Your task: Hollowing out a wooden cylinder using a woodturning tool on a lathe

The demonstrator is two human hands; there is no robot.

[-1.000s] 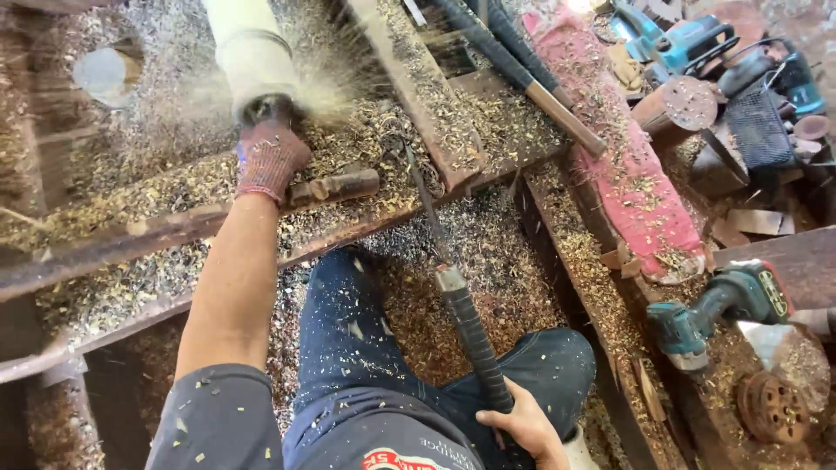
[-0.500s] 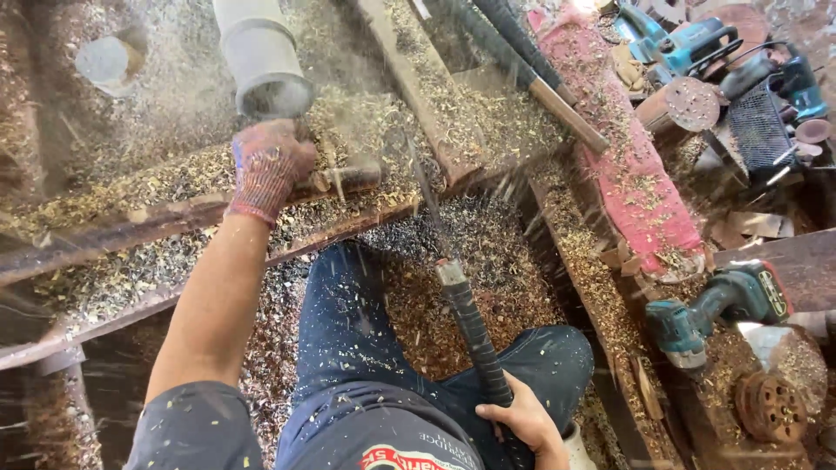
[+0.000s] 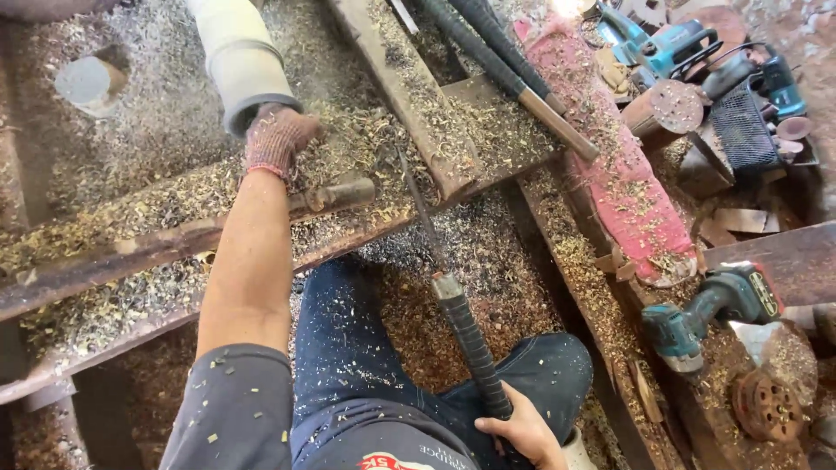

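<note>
The gloved left hand [image 3: 277,137] has slid lower along the pale, smooth wooden cylinder [image 3: 239,61], fingers now curling loosely against its end. The bare right hand [image 3: 522,431] is still gripping one long turning chisel [image 3: 453,296] tightly by its dark ribbed handle, steel tip buried in wood shavings [image 3: 157,187].

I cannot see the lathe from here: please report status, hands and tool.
Gloved left hand on pale turned wooden cylinder. Bare right hand grips long black-handled turning chisel. Wood shavings cover bench.
</note>
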